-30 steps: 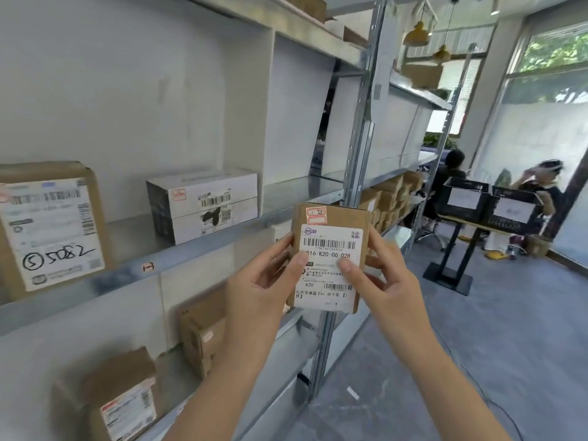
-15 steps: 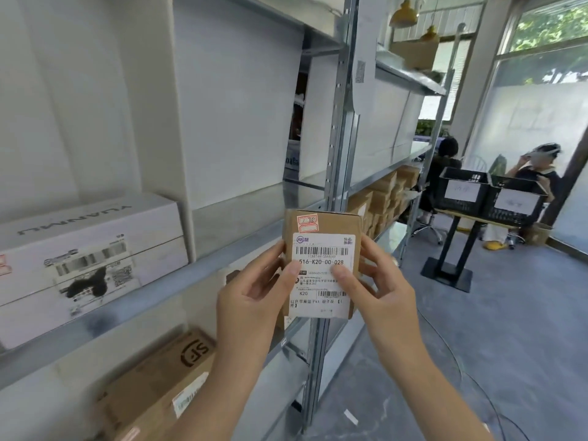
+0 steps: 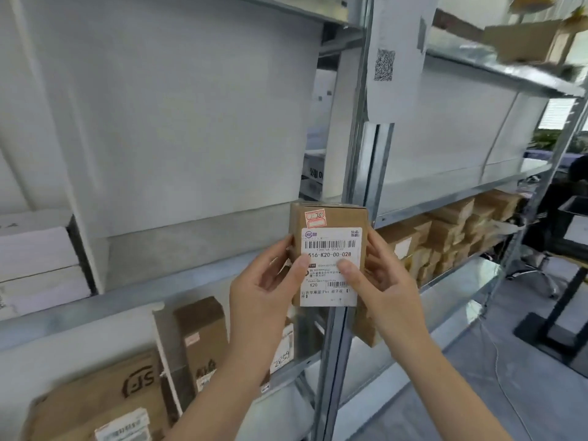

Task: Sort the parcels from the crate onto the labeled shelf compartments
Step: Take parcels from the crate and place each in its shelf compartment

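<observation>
View slid right along shelf (image 3: 159, 302); parcel (image 3: 331, 218) unplaced, K20 slot likely sought; left hand (image 3: 261, 300), right hand (image 3: 388, 294) fingers (image 3: 300, 265) grip it.

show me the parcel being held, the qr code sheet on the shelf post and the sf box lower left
held parcel (image 3: 329, 245): head view, white label at the barcode
qr code sheet (image 3: 385, 65): head view, on the printed code
sf box (image 3: 95, 399): head view, brown face left of the logo
</observation>
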`<act>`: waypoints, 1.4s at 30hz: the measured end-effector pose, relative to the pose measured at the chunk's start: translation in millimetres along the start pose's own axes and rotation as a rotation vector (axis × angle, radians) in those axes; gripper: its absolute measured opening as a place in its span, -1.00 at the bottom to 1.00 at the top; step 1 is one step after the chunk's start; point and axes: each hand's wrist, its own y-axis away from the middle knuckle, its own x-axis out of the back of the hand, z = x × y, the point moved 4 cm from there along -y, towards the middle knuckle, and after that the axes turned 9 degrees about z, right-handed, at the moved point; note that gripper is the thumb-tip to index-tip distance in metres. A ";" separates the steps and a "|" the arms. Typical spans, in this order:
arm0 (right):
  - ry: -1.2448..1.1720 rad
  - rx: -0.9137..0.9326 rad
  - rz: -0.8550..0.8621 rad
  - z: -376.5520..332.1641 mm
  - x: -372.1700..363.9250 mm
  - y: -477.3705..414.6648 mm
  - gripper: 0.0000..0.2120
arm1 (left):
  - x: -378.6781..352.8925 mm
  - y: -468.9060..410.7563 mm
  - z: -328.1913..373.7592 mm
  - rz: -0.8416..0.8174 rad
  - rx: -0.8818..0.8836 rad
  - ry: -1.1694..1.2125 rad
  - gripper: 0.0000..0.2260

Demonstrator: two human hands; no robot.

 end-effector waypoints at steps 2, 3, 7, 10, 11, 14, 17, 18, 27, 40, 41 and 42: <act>0.016 0.004 -0.088 5.3 0.0 -18.9 -0.33 | -9.9 -9.2 -1.0 0.042 -0.029 -0.022 -0.65; 0.006 0.000 -0.122 6.9 -1.2 -27.0 -0.32 | -13.0 -13.4 -0.9 0.058 -0.045 -0.031 -0.65; -0.034 0.015 -0.203 13.0 -10.8 -59.9 -0.32 | -23.4 -31.6 -0.2 0.124 -0.119 -0.057 -0.66; -0.035 0.044 -0.244 19.2 -20.4 -84.4 -0.32 | -30.2 -48.4 -2.7 0.164 -0.150 -0.050 -0.68; -0.039 0.051 -0.258 22.1 -23.7 -91.2 -0.33 | -31.5 -54.4 -4.9 0.174 -0.155 -0.059 -0.68; -0.058 0.062 -0.294 33.6 -32.8 -108.4 -0.35 | -31.8 -69.8 -12.9 0.194 -0.151 -0.084 -0.67; -0.053 0.061 -0.328 48.3 -44.0 -126.0 -0.36 | -33.3 -86.6 -23.7 0.213 -0.138 -0.096 -0.67; -0.047 0.062 -0.336 52.9 -47.8 -131.0 -0.36 | -34.1 -92.2 -27.6 0.217 -0.131 -0.098 -0.68; -0.069 0.070 -0.386 83.1 -67.7 -164.4 -0.38 | -34.8 -127.4 -50.6 0.241 -0.178 -0.196 -0.68; -0.144 0.063 -0.526 116.2 -76.9 -190.5 -0.39 | -59.0 -132.4 -59.8 0.397 -0.244 -0.525 -0.65; -0.110 0.091 -0.518 115.7 -77.6 -190.0 -0.39 | -60.9 -131.4 -60.6 0.411 -0.250 -0.547 -0.66; -0.079 0.119 -0.513 114.8 -77.8 -189.2 -0.39 | -63.0 -130.0 -61.9 0.427 -0.250 -0.562 -0.68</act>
